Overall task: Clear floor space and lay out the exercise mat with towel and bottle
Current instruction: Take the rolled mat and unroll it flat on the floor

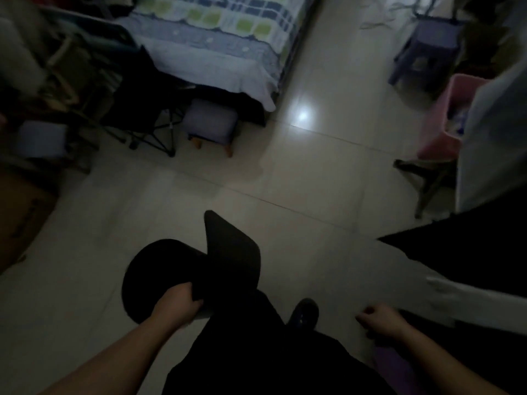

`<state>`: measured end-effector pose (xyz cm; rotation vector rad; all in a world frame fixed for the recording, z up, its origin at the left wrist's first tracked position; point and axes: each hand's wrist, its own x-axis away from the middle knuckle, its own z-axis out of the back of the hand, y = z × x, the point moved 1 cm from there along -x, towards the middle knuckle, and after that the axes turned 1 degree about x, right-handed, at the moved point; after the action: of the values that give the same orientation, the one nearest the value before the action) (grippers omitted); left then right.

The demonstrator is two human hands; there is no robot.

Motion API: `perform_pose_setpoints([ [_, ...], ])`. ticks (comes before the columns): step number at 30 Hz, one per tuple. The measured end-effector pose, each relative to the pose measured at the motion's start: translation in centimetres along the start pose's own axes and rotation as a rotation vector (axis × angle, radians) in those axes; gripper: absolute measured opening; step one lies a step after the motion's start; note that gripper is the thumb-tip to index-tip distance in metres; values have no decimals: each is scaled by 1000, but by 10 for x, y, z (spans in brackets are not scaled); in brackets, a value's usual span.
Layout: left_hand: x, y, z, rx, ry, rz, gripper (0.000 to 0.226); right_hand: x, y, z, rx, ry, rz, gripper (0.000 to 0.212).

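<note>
The room is dim. My left hand grips a black exercise mat, still mostly rolled, with its loose end curling up and forward over the pale tiled floor. My right hand hangs low at the right with its fingers curled in; nothing shows in it. A purple thing lies on the floor just below that hand, too dark to name. I see no towel or bottle that I can make out.
A bed with a patterned cover stands at the back. Beside its foot are a small grey footstool and a black folding chair. A cardboard box sits left, a pink bin and a purple stool right.
</note>
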<state>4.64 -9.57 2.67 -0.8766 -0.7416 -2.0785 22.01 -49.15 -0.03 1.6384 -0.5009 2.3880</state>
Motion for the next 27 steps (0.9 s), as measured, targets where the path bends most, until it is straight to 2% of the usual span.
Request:
perform_pose_setpoints([
  [3, 5, 7, -7, 33, 5, 40, 29, -16, -59, 5, 101, -97, 30, 14],
  [7, -9, 4, -4, -21, -15, 69, 27, -26, -149, -9, 233, -231, 120, 15],
  [10, -30, 3, 6, -75, -94, 71, 30, -27, -215, -31, 187, -261, 149, 17],
  [12, -47, 3, 15, -100, -161, 51, 29, -32, -256, -47, 67, -256, 97, 24],
  [15, -72, 2, 23, -69, -251, 11, 26, -41, -313, -71, -62, -327, -9, 49],
  [17, -87, 0, 25, -67, -230, 20, 26, -51, -345, -86, -72, -351, -88, 54],
  [21, -109, 2, 31, -74, -193, 21, 33, -83, -384, -108, -52, -194, -161, 30],
  [23, -121, 4, 36, -100, -185, 16, 26, -102, -399, -113, -46, -209, -219, 30],
  [27, -151, 9, 53, -167, -35, -39, 11, -151, -434, -115, -79, -274, -326, 37],
])
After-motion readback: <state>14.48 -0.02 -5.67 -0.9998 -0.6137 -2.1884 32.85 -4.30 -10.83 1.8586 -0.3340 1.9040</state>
